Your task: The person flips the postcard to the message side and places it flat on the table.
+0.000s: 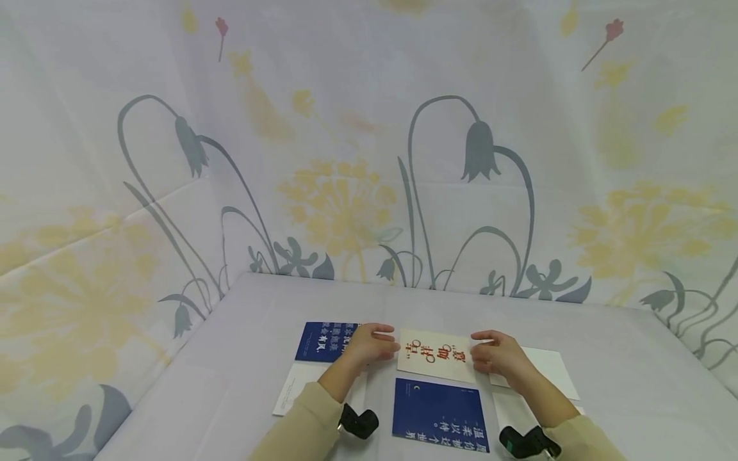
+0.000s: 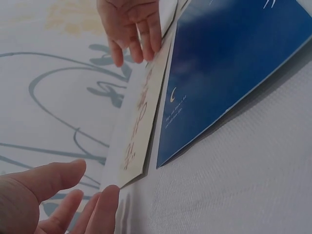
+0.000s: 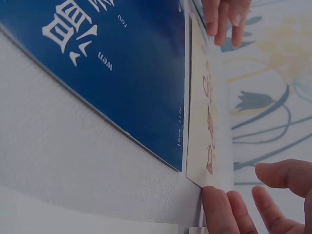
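Note:
A cream card with red writing (image 1: 434, 354) lies flat on the white-covered table between my two hands. At its left edge is my left hand (image 1: 371, 346), fingers loosely bent and holding nothing. On the opposite side my right hand (image 1: 500, 357) has its fingertips right at the card's edge, with nothing gripped. In the right wrist view those fingertips (image 3: 219, 207) overlap the near corner of the cream card (image 3: 199, 122). Just in front lies a blue card with white writing (image 1: 439, 415), a small moon printed in its corner.
Left of the hands lie another blue card (image 1: 323, 341) and a white card (image 1: 302, 384), partly behind the left arm. White cards (image 1: 550, 368) lie under and beside the right forearm. A flower-printed cloth (image 1: 357, 160) hangs behind the table.

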Motion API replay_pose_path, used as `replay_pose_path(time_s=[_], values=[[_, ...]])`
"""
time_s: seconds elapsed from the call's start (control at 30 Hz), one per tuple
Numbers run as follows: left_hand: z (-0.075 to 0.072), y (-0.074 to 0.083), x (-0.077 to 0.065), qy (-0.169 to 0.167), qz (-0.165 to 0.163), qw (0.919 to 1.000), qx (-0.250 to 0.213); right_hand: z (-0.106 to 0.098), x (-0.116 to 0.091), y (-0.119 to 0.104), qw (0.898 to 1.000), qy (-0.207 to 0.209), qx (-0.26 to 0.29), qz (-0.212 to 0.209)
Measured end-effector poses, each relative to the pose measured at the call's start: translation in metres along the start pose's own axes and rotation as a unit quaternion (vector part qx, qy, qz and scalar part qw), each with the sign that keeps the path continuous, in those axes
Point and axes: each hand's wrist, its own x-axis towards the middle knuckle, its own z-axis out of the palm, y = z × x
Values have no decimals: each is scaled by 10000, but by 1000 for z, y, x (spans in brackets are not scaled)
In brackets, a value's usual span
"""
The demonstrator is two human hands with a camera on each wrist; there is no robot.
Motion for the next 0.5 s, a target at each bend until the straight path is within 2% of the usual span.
replay_pose_path(time_s=[0.37, 0.5], values=[[7, -5, 2, -138, -11, 9999, -102, 1, 2, 7, 9998, -12, 85, 184], [9, -7, 3, -77, 28, 9999, -69, 1, 2, 8, 9998, -14, 86, 174]])
